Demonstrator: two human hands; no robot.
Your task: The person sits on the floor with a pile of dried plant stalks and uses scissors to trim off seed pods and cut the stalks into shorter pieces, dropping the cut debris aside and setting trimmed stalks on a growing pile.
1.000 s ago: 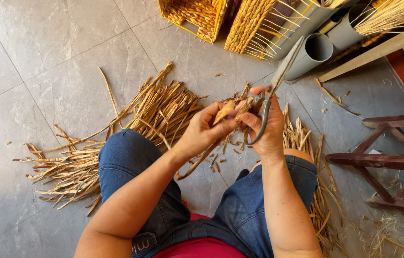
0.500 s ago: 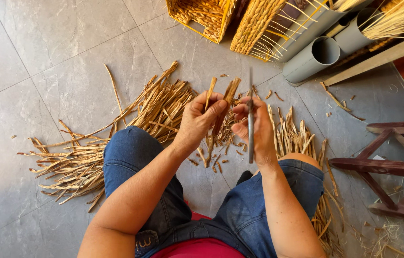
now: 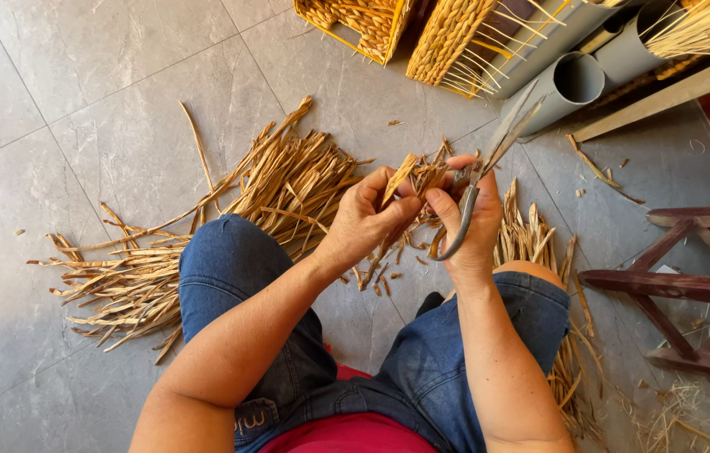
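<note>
Straw strips sit pinched in the left hand above the knees, right hand fingers clamped on scissors; cut best made square, blades clear of fingertips.

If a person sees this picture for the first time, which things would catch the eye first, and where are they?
In the centre, the left hand holds a bundle of dry tan straw strips, while the right hand holds grey metal scissors pointing up and right. A wide heap of loose golden straw spreads over the grey tiled floor at left, and woven yellow baskets stand at the top.
</note>
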